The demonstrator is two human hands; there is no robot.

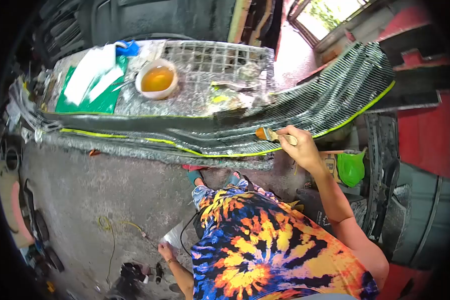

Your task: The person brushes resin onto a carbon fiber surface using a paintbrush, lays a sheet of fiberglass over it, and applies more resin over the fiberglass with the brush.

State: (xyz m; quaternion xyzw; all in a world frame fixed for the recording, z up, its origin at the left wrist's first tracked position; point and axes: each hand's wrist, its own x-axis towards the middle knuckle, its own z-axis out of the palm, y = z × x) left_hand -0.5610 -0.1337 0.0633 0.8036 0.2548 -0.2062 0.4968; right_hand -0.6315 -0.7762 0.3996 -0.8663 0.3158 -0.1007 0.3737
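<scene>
My right hand (296, 143) grips a paintbrush (271, 135) by its pale handle. Its amber bristles rest against a long, curved part covered in glossy black carbon fibre cloth (330, 95), edged with a yellow-green line. Down by my side, my left hand (166, 251) has its fingers closed; a pale, shiny sheet (174, 235) shows beside it, and whether the hand holds it is unclear. On the bench behind the part stands a white tub (157, 93) of amber liquid.
A worn, grid-topped bench (195, 56) bears the part. White sheets (87, 75) lie over a green sheet (65, 104), with a blue item (128, 48) behind. A green bag (351, 168) is to the right below. Yellow cord (110, 240) and dark objects (130, 282) lie on the floor.
</scene>
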